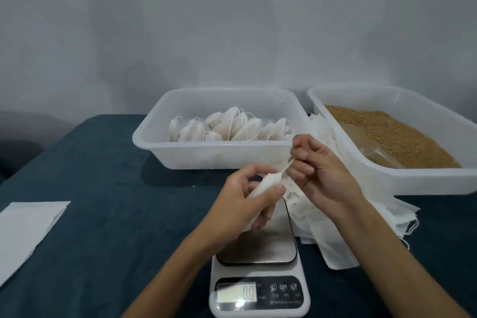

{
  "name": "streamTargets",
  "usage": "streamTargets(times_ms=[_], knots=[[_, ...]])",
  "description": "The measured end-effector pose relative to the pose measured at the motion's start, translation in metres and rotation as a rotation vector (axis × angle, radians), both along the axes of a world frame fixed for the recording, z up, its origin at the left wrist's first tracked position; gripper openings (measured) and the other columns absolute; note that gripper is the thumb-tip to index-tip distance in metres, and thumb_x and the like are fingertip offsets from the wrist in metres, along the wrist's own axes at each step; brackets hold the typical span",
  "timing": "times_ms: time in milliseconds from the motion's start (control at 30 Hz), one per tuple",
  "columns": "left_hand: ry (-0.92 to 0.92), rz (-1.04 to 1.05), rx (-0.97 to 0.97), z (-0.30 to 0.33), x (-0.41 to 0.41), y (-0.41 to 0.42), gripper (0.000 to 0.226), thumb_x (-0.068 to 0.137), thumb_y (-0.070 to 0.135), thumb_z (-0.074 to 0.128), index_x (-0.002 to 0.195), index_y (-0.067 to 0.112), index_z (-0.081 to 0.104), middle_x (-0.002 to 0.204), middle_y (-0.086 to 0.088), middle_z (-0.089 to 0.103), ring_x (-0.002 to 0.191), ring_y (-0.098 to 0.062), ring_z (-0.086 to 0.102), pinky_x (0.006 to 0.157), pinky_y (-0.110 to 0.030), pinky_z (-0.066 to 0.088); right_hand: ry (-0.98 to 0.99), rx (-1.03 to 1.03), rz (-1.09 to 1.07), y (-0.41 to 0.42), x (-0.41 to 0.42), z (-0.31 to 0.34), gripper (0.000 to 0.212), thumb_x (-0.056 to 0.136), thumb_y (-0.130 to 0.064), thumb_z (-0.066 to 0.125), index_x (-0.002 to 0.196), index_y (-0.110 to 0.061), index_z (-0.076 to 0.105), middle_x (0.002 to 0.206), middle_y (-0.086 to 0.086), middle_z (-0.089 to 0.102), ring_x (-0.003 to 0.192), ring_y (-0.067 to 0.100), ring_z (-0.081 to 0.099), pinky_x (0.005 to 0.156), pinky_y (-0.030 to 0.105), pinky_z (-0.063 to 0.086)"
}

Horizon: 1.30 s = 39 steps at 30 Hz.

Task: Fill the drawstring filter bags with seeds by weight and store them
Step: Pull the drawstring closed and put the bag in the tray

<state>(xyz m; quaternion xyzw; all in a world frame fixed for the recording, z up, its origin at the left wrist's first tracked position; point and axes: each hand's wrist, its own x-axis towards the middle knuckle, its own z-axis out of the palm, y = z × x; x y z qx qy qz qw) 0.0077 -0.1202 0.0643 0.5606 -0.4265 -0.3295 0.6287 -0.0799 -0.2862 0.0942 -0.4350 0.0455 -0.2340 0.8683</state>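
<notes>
Spanning both hands [284, 188]: filter bag [265, 184].

Plain grey wall [232, 20], dark teal tabletop [103, 201], soft dim light

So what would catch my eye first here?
Probably the two hands in the middle: the left hand grips a small white filter bag while the right hand pulls its string, above a scale. Behind sit a tub of tied bags and a tub of brown seeds.
</notes>
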Motion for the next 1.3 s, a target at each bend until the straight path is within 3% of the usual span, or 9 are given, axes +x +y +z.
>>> streamTargets(times_ms=[300,533,633,767,933,1000,1067,1167,1300], knots=[[-0.103,0.096,0.01,0.019,0.018,-0.002,0.035,0.105,0.036,0.05,0.08,0.013,0.061,0.056,0.002,0.046,0.054,-0.021,0.04,0.057,-0.028,0.039,0.06,-0.054,-0.141,0.0,0.0,-0.004,0.026,0.101,-0.019,0.054,0.081,-0.016,0.07,0.07,-0.001,0.052,0.051,0.006,0.04,0.053,0.019,0.048],[-0.541,0.814,0.071,0.073,0.116,-0.02,0.034,0.107,0.035,0.055,0.085,0.015,0.072,0.076,-0.01,0.067,0.072,-0.011,0.06,0.074,-0.023,0.049,0.085,-0.011,-0.127,-0.005,0.0,-0.005,0.033,0.094,-0.042,0.057,0.104,-0.014,0.071,0.09,0.002,0.067,0.061,0.012,0.055,0.057,0.027,0.054],[-0.551,0.956,0.237,0.079,0.172,-0.037,0.036,0.105,0.027,0.058,0.095,-0.005,0.07,0.085,-0.029,0.07,0.075,-0.04,0.067,0.082,-0.047,0.056,0.073,-0.011,-0.113,-0.007,0.0,-0.006,0.034,0.098,-0.042,0.054,0.098,-0.014,0.074,0.086,0.004,0.064,0.06,0.013,0.053,0.055,0.028,0.053],[-0.447,0.896,0.369,0.07,0.209,-0.049,0.015,0.099,0.009,0.067,0.093,-0.006,0.067,0.088,-0.025,0.07,0.074,-0.033,0.072,0.085,-0.049,0.063,0.064,0.001,-0.112,-0.012,0.0,-0.008,0.034,0.098,-0.042,0.054,0.099,-0.013,0.073,0.085,0.004,0.064,0.059,0.013,0.054,0.055,0.028,0.053],[-0.784,0.641,0.691,0.058,0.205,-0.06,0.024,0.095,0.017,0.072,0.077,0.006,0.062,0.075,-0.008,0.061,0.077,-0.026,0.059,0.065,-0.033,0.045,0.045,0.023,-0.125,-0.016,-0.001,-0.007,0.035,0.1,-0.041,0.054,0.097,-0.013,0.074,0.083,0.004,0.064,0.058,0.013,0.054,0.054,0.028,0.052],[-0.899,0.623,0.751,0.058,0.19,-0.062,0.025,0.095,0.029,0.072,0.104,0.006,0.066,0.093,-0.01,0.065,0.09,-0.028,0.061,0.073,-0.036,0.048,0.028,0.029,-0.138,-0.019,-0.003,-0.006,0.035,0.1,-0.041,0.053,0.097,-0.013,0.074,0.083,0.004,0.064,0.058,0.013,0.054,0.053,0.027,0.051],[-1.034,0.735,0.618,0.059,0.165,-0.063,0.04,0.098,0.033,0.069,0.128,0.008,0.06,0.112,-0.011,0.063,0.103,-0.032,0.062,0.091,-0.045,0.05,0.007,0.039,-0.159,-0.024,-0.006,-0.003,0.036,0.101,-0.042,0.053,0.095,-0.014,0.075,0.083,0.003,0.063,0.058,0.013,0.052,0.052,0.026,0.05],[-1.124,0.726,0.154,0.055,0.104,-0.062,0.016,0.097,0.023,0.071,0.107,0.011,0.064,0.087,0.003,0.054,0.082,-0.022,0.056,0.076,-0.036,0.044,-0.025,0.077,-0.207,-0.033,-0.012,0.002,0.039,0.103,-0.043,0.051,0.092,-0.016,0.076,0.081,0.001,0.063,0.057,0.011,0.049,0.05,0.024,0.046],[-1.081,0.329,0.331,0.031,0.037,-0.072,0.014,0.095,0.029,0.073,0.086,0.02,0.069,0.074,0.011,0.061,0.069,-0.008,0.054,0.069,-0.034,0.049,-0.036,0.087,-0.276,-0.043,-0.018,0.009,0.038,0.103,-0.045,0.048,0.096,-0.015,0.069,0.077,-0.001,0.06,0.055,0.011,0.043,0.048,0.022,0.04]])
